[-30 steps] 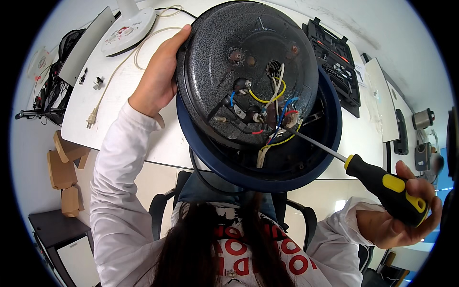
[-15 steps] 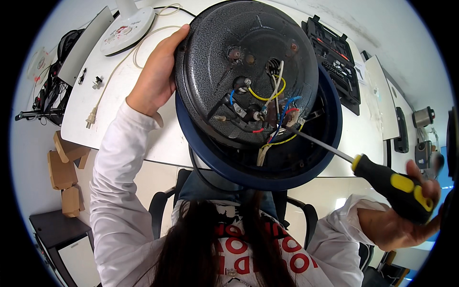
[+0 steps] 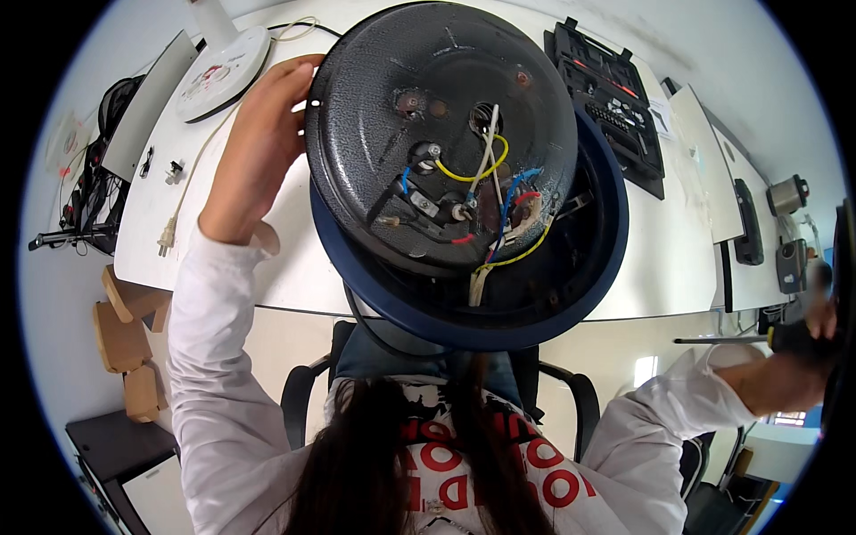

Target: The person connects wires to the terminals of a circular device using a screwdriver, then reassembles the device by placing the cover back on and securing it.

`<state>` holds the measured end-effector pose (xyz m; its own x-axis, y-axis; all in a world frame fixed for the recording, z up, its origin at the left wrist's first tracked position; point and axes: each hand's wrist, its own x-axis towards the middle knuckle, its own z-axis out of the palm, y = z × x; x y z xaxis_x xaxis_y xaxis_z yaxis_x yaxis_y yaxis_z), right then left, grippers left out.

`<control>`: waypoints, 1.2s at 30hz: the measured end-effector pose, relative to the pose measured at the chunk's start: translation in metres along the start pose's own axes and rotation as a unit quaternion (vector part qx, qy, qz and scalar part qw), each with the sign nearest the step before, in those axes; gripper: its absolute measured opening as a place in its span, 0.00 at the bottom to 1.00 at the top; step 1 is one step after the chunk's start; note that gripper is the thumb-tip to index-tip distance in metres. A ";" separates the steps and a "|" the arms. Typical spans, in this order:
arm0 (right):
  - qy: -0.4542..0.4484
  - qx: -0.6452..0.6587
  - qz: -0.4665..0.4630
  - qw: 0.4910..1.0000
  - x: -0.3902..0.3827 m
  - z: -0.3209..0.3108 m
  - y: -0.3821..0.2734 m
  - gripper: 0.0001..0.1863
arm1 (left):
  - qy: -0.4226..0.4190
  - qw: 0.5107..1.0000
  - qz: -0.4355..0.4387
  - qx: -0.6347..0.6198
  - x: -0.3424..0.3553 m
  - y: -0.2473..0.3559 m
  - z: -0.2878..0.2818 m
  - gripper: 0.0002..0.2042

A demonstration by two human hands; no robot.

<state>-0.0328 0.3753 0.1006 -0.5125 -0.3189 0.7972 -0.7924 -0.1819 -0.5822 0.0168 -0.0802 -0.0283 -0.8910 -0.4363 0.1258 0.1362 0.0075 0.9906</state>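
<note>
A round, dark speckled metal pan (image 3: 357, 116) is tilted up with its wired underside facing me. Blue, yellow, white and red wires (image 3: 473, 165) run between its terminals and a hole. Below and partly behind it sits a round dark-blue housing (image 3: 615, 241), joined to the pan by a bundle of wires. At the pan's left rim, my left hand (image 3: 263, 134) steadies it, fingers partly hidden behind the edge. Far off to the right, my right hand (image 3: 802, 370) grips a black-and-yellow screwdriver (image 3: 722, 341), blurred and cut by the picture's edge. Its shaft points left, apart from the pan.
An open black tool case (image 3: 615, 107) lies at the back right of the white table (image 3: 285, 281). A white round appliance base (image 3: 223, 76) stands at the back left. A pale cord with a plug (image 3: 167, 236) and small dark parts (image 3: 176, 169) lie nearer.
My right hand has drawn the screwdriver away from the terminals, out to the far right. Pan and housing appear slightly further left. My left hand has slid a little down the rim.
</note>
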 end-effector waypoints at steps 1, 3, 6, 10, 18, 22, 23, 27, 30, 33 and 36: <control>-0.051 -0.036 0.052 0.997 0.001 -0.012 0.005 0.14 | -0.007 0.999 -0.011 0.048 -0.004 0.002 -0.003 0.26; -0.130 -0.229 0.029 0.964 -0.001 0.024 0.038 0.11 | 0.029 0.976 0.139 0.163 -0.010 -0.008 0.003 0.27; -0.315 -0.316 0.004 0.895 -0.014 0.094 0.090 0.11 | 0.094 0.849 0.358 0.377 -0.041 -0.002 0.016 0.28; -0.361 -0.315 0.000 0.878 -0.028 0.114 0.115 0.09 | -0.018 0.664 0.512 0.545 -0.093 0.011 0.048 0.13; -0.349 -0.335 -0.044 0.874 -0.033 0.136 0.120 0.08 | -0.178 0.647 0.429 0.605 -0.097 0.003 0.084 0.22; -0.352 -0.324 -0.035 0.877 -0.036 0.140 0.125 0.07 | -0.221 0.658 0.359 0.623 -0.091 0.013 0.085 0.24; -0.356 -0.322 -0.034 0.877 -0.036 0.142 0.125 0.07 | -0.227 0.656 0.355 0.626 -0.090 0.015 0.086 0.23; -0.357 -0.327 -0.029 0.875 -0.036 0.146 0.124 0.13 | -0.230 0.658 0.345 0.629 -0.089 0.017 0.088 0.22; -0.372 -0.339 -0.035 0.863 -0.037 0.148 0.123 0.12 | -0.216 0.657 0.339 0.638 -0.093 0.016 0.088 0.20; -0.372 -0.342 -0.066 0.860 -0.039 0.149 0.126 0.10 | -0.207 0.661 0.336 0.638 -0.093 0.015 0.088 0.18; -0.363 -0.345 -0.094 0.860 -0.040 0.152 0.126 0.07 | -0.207 0.664 0.344 0.630 -0.093 0.014 0.088 0.17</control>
<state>-0.0622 0.2237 -0.0288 -0.2115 -0.8868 0.4110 -0.9747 0.2227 -0.0211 0.0630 0.0399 -0.0219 -0.8837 0.3440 0.3175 0.3346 0.9385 -0.0856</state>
